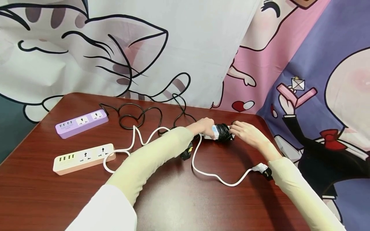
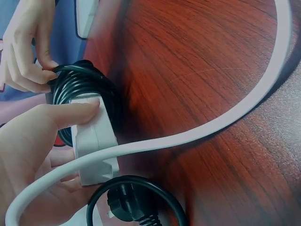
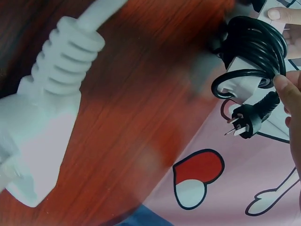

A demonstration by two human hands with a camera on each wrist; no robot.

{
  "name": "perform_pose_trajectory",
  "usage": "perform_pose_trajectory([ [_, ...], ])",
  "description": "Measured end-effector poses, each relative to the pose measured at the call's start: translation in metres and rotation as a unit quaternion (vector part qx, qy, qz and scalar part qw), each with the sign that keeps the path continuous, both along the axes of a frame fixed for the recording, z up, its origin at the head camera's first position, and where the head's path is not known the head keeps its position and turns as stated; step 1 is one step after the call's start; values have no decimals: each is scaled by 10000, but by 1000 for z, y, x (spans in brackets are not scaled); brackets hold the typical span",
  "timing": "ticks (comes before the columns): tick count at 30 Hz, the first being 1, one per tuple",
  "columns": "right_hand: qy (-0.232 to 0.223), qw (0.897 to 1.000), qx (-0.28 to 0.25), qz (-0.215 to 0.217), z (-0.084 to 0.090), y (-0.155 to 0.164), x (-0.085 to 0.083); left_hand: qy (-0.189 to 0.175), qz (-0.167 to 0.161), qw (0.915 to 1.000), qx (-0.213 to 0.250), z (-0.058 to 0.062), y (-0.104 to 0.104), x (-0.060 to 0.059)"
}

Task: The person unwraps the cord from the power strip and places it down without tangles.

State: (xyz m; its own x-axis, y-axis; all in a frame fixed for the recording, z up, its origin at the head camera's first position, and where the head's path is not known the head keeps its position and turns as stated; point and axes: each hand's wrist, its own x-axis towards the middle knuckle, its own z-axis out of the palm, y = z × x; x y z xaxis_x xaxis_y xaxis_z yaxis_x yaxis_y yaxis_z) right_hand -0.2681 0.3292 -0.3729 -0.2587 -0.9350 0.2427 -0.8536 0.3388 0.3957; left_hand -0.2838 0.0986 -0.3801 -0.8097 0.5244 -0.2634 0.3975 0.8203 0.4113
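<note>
Left hand [image 1: 203,126] clamps the white strip [image 2: 94,141], thumb flat along its top face, fingers curled under. That fixes the body so the black cord [image 1: 222,132] wound round it can't slip off the end. Bundle sits just above the table [image 1: 173,199] at about 1 o'clock from centre, near the far edge.

Right hand [image 1: 245,133] pinches the outer loops at the 3 o'clock end of the bundle; fingertips [image 2: 40,75] are curled on the coil, holding tension. The black plug [image 3: 247,120] dangles off the last loop, prongs out, past the table edge.

White cable [image 1: 214,175] trails slack at 6 o'clock, under the bundle, ending in a white plug [image 3: 37,141] by the right wrist.

Purple strip [image 1: 82,123] and pink strip [image 1: 83,158] lie at 9–10 o'clock, well apart and untouched. Another black lead [image 1: 138,115] is loosely looped at 11 o'clock.
</note>
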Motion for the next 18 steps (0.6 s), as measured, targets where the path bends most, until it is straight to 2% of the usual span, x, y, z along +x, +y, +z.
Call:
perform_pose_trajectory([
  [3, -459, 9985, -278, -126, -2, 0, 1, 47, 35, 10000, -6, 0, 0, -1],
  [6, -691, 9963, -480, -162, -4, 1, 1, 103, 92, 9999, -45, 0, 2, -1],
  [13, -803, 9941, -705, -159, -4, 1, 8, -7, 219, 9997, -69, 4, 6, -3],
  [18, -872, 9921, -840, -316, -2, 2, 14, 18, 537, 9986, -36, 6, 7, -6],
])
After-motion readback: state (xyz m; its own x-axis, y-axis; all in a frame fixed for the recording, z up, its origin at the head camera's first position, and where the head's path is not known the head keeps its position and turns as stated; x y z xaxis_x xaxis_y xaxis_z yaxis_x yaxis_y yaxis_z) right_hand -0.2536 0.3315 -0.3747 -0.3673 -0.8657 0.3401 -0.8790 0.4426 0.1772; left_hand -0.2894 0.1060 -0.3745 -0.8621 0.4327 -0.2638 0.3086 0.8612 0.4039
